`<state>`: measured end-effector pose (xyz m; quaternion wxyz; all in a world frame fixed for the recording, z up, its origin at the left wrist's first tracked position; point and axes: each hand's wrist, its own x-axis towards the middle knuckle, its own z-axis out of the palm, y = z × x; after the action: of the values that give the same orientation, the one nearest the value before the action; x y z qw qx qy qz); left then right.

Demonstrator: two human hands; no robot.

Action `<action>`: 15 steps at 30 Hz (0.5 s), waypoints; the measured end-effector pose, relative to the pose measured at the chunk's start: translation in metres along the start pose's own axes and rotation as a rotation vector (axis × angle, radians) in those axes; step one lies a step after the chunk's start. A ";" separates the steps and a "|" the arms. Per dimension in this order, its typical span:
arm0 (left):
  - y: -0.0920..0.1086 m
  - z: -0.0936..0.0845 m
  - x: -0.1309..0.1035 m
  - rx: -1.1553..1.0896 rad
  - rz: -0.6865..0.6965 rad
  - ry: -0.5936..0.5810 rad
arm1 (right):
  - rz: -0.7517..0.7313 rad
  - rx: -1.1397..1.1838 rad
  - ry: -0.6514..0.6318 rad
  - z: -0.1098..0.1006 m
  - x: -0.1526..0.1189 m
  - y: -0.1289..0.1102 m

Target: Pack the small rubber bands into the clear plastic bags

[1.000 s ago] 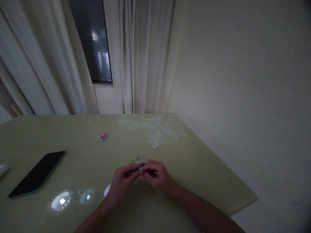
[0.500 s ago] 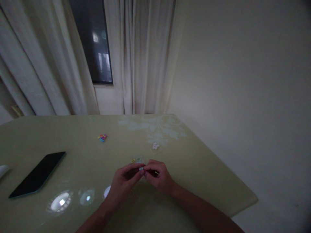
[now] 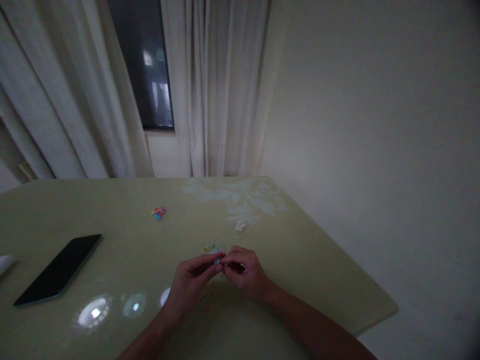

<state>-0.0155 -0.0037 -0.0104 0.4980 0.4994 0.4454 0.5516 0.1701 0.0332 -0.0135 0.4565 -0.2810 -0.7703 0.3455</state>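
My left hand and my right hand meet fingertip to fingertip just above the table. Between their pinched fingers is a small pale piece, mostly covered, its kind too small to make out. Thumb and forefinger of each hand press on it. Right behind the hands lie a small yellow ring and a greenish-clear small item. Farther back on the right sits a little cluster of white pieces. A heap of tiny multicoloured pieces lies farther back on the left.
A black tablet-like slab lies on the left of the glossy table. At the far left edge a white object shows in part. Curtains and a wall stand behind and to the right.
Both hands stay in nearly the same place. The fingers have shifted slightly around the small pale piece, which shows at a somewhat different angle.
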 end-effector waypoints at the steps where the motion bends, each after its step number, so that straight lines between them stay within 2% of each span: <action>1: 0.000 0.000 0.000 -0.005 -0.001 0.011 | -0.005 0.002 0.000 0.000 0.000 0.000; 11: 0.002 0.003 0.000 0.021 -0.001 0.042 | -0.051 -0.125 0.000 -0.002 0.002 0.002; 13: 0.008 -0.002 0.002 0.042 0.020 0.078 | -0.032 -0.145 0.024 -0.007 0.006 0.002; 15: 0.017 -0.013 0.008 0.081 0.058 0.162 | -0.001 -0.181 0.016 -0.013 0.015 0.002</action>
<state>-0.0304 0.0021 0.0054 0.4234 0.4857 0.4916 0.5858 0.1762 0.0493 -0.0034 0.4355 -0.3233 -0.7950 0.2718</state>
